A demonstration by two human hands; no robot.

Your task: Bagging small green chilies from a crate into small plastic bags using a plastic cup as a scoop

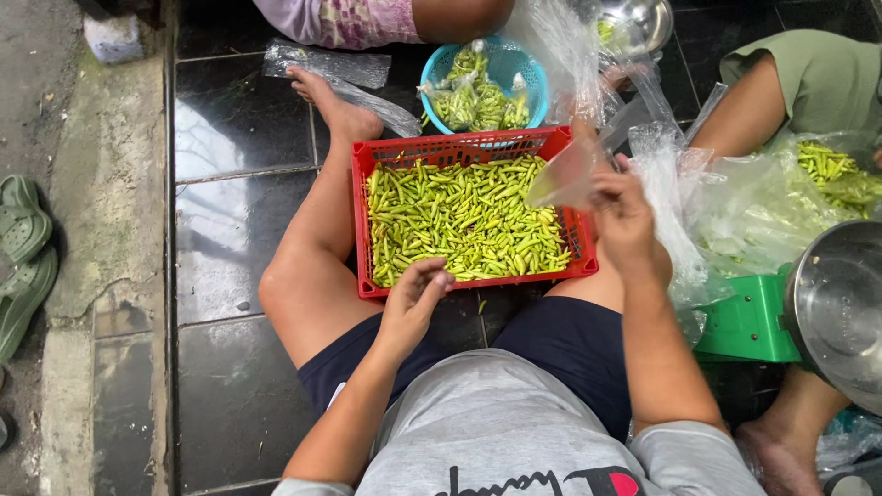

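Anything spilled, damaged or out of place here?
Little stands out. One stray green chili lies on the dark floor tile just outside the red crate, near the left hand. The right hand holds a small clear bag over the crate. The crate looks intact.

Head view, steeply down, close over lap

left hand [413, 298] lowered, fingers curled, right hand [625, 220] raised, fingers pinched

Blue basket [525, 66] of bagged chillies; steel bowl [841, 308] on green stool [746, 323]; 2 green sandals [23, 248] on concrete.
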